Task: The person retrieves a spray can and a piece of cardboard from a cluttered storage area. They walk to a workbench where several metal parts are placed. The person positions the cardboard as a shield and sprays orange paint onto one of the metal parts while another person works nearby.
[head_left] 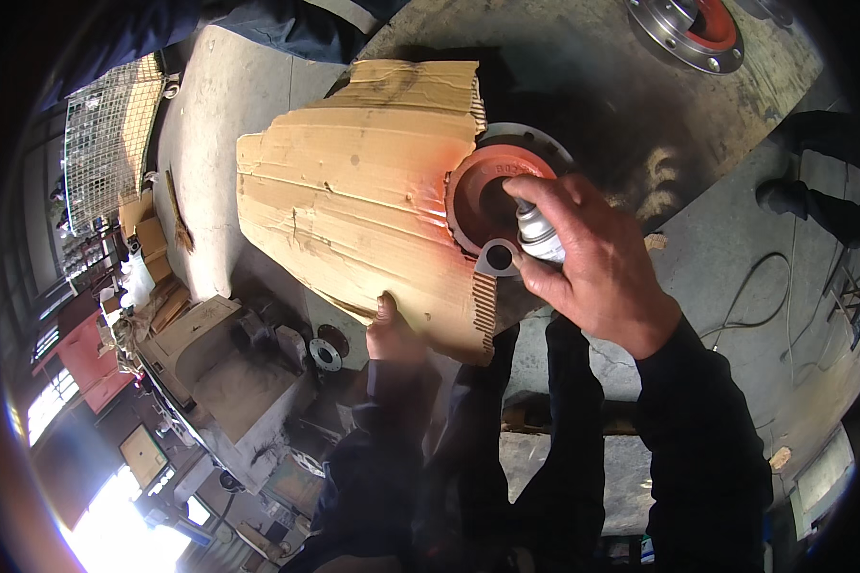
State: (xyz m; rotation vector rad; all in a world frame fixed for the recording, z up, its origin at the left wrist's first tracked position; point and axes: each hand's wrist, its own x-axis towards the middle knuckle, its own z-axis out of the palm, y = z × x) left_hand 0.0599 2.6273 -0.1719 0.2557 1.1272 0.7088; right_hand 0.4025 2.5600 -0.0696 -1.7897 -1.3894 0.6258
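My left hand [395, 336] grips the lower edge of a torn sheet of corrugated cardboard [344, 181], thumb on top and fingers hidden beneath. Red paint marks the sheet's right edge, which lies against a round metal casting [483, 167] with a red-painted ring face and a bare dark flange. A small bare lug with a hole sticks out at the casting's near side. Over the casting, my right hand [607, 263] is wrapped round a spray can [539, 234], its index finger on the top. The can is tilted and partly covered by the hand.
Another flanged metal part [693, 33] with red paint sits at the far right of the stained work surface [726, 86]. A dark-shoed foot [784, 198] and a cable [784, 286] are on the right. To the left stand a wire mesh cage [113, 143] and a dusty metal bin [248, 382].
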